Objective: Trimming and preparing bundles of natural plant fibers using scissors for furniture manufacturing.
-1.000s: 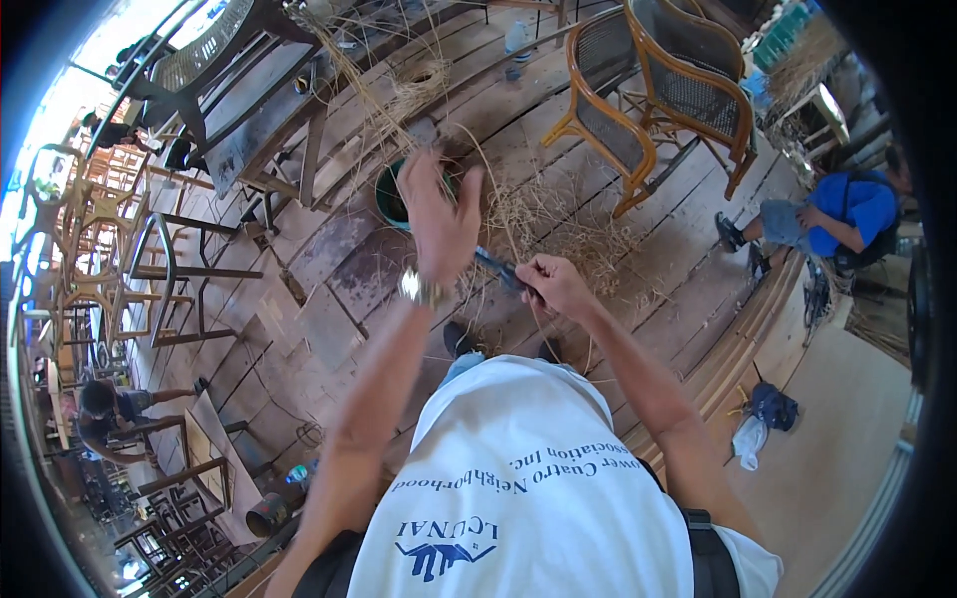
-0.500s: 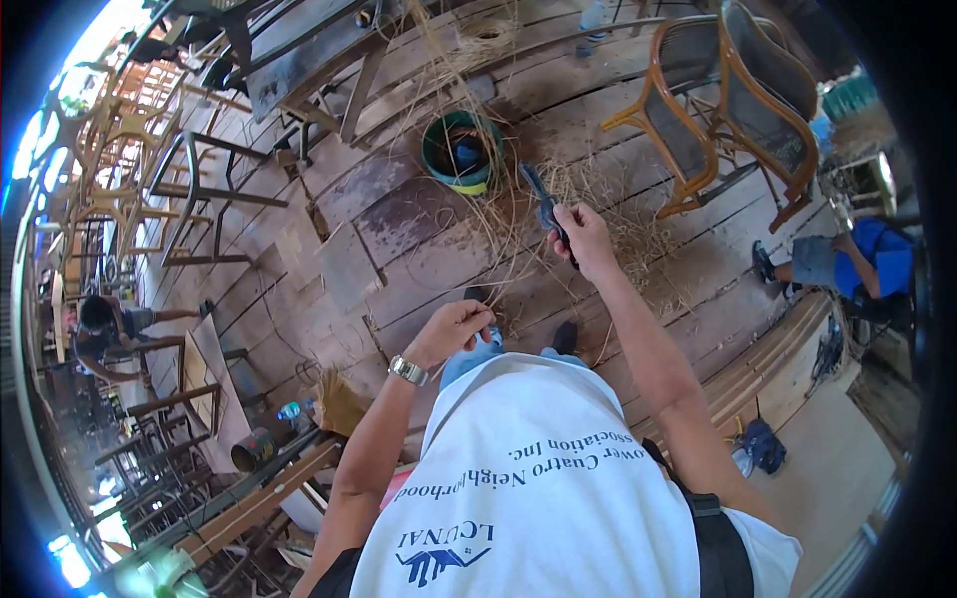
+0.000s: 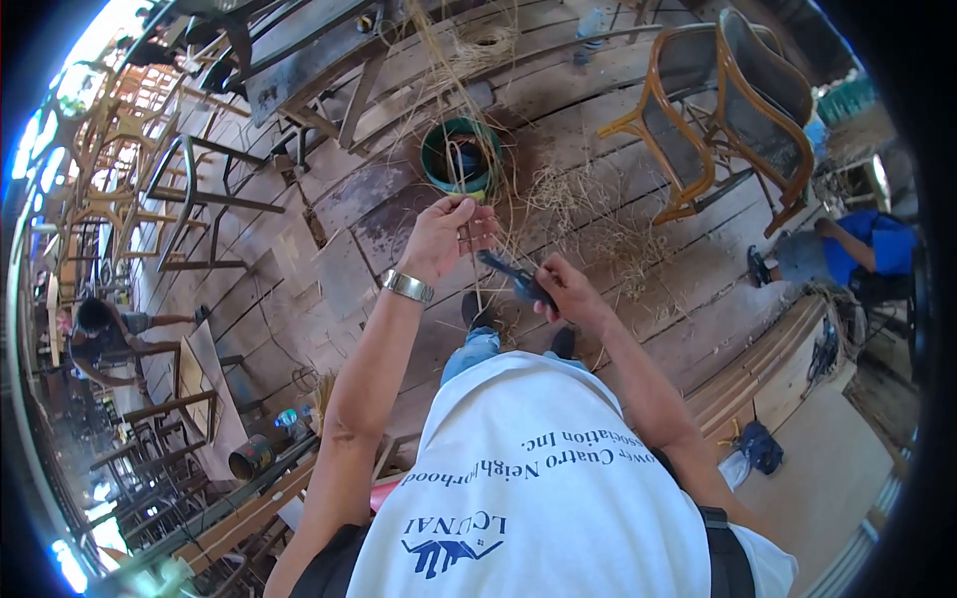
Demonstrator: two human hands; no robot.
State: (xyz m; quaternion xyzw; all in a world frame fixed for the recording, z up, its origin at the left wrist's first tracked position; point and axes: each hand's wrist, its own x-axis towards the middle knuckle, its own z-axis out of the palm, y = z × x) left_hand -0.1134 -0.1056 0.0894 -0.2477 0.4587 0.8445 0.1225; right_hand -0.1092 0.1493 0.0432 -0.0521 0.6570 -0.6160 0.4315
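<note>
Head view, centre frame: left hand (image 3: pixel 446 237) pinching thin straw strand (image 3: pixel 477 284), right hand (image 3: pixel 564 294) clenched around dark-handled tool (image 3: pixel 516 279) beside it. Green bucket (image 3: pixel 460 157) just above. Loose straw (image 3: pixel 588 214) scattered right; looks mid-job, plenty unworked.

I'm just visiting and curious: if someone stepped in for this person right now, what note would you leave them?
Left hand: raised, fingers pinching thin straw-coloured strands that run up toward the green bucket.
Right hand: closed on a dark tool, its tip pointing at the strands.
Around: loose fibre scraps lie on the plank floor; chair frames stand at the upper right.
Done: strands gathered in hand, tool brought up to them.
Left: how far the strands are worked cannot be told; the scraps are uncollected.
</note>
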